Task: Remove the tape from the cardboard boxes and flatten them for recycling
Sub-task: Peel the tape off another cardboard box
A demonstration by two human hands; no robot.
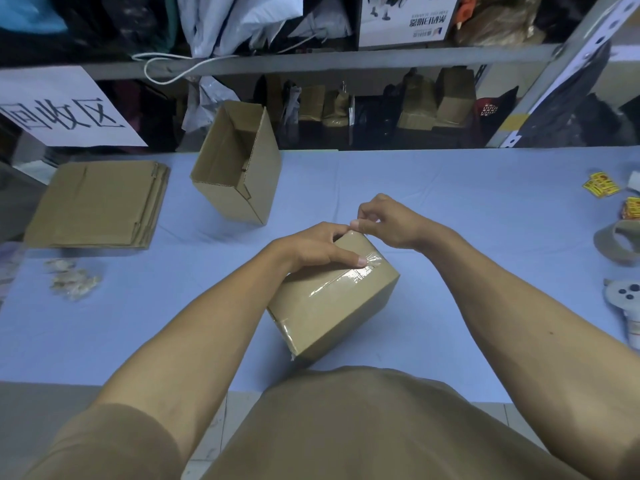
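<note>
- Sealed box [332,299]: tilted on blue table [485,237], near front edge, clear tape [349,277] along its top.
- Left hand [311,249]: curled over box's far top edge, gripping it.
- Right hand [388,220]: fingertips pinching tape end at far corner.

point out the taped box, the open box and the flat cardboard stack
taped box [341,306], head view, on its front side panel
open box [230,199], head view, on its near outer wall
flat cardboard stack [93,202], head view, on the top sheet's middle
</note>
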